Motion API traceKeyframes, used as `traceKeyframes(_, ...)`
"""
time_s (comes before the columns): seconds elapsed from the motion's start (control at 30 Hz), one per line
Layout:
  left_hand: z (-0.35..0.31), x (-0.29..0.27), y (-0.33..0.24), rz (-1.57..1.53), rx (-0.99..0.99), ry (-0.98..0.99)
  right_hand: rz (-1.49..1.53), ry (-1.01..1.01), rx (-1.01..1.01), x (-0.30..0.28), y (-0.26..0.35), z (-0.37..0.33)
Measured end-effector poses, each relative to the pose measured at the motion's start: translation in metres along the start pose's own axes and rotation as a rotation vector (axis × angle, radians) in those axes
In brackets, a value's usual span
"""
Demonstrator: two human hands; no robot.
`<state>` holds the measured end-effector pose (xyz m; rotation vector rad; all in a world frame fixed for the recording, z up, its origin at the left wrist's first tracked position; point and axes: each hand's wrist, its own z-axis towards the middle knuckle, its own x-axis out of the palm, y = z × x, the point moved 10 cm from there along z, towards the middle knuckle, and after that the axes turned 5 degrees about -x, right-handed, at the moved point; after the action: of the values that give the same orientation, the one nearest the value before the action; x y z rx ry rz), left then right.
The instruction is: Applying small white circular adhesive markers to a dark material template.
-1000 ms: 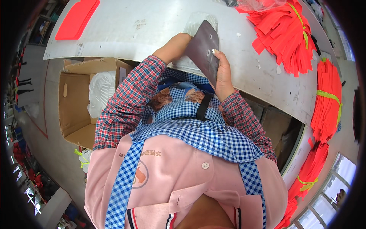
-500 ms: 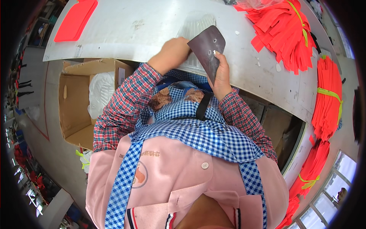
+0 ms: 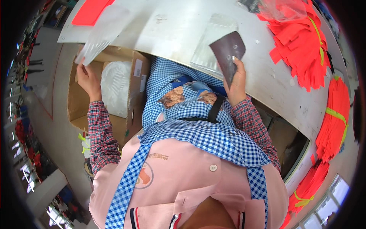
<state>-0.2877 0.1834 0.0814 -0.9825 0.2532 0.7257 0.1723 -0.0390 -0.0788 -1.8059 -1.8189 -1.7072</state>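
Left hand point(image 3: 88, 77): raised over the open cardboard box point(image 3: 82, 110) that stands beside the table's near edge; fingers pinched on the lower end of a clear plastic bag point(image 3: 102, 34), which stretches up and away across the table's left corner.

Right hand point(image 3: 237, 78): at the table's near edge; fingers closed around the lower part of a dark brown flat piece point(image 3: 228, 53) with a rounded top, held upright and slightly tilted.

Grey table point(image 3: 171, 26): a stack of clear bags point(image 3: 213, 42) lies just behind the dark piece.

Box contents: white plastic bundle point(image 3: 114, 87).

Table's far-left corner: one flat red-orange sheet point(image 3: 89, 10).

Table's right side: heaps of red-orange pieces point(image 3: 301, 49); tied bundles point(image 3: 333, 118) of the same run along the right edge.
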Motion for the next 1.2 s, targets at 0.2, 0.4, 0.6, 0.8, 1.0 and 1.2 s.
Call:
traceKeyframes(0.2, -0.074, -0.020, 0.205, 0.387, -0.242, 0.059, -0.019, 0.054, 0.021, 0.004, -0.002, 0.000)
traceKeyframes(0.4, -0.160, 0.042, 0.258, 0.581, -0.367, 0.492, -0.072, 0.035, 0.011, 0.009, -0.001, -0.004)
traceKeyframes(0.6, -0.187, 0.078, 0.236, 0.643, -0.458, 0.902, -0.076, 0.033, -0.016, 0.005, 0.003, -0.001)
traceKeyframes(0.8, -0.100, 0.067, 0.177, 0.876, -0.294, 0.751, -0.057, 0.023, -0.009, 0.007, 0.002, -0.002)
traceKeyframes(1.0, -0.012, 0.056, -0.062, 0.349, -0.032, 0.420, -0.049, 0.026, 0.004, 0.006, 0.001, -0.002)
traceKeyframes(1.2, -0.054, 0.102, 0.071, 0.904, -0.057, 1.011, -0.050, 0.018, 0.005, 0.009, -0.001, -0.004)
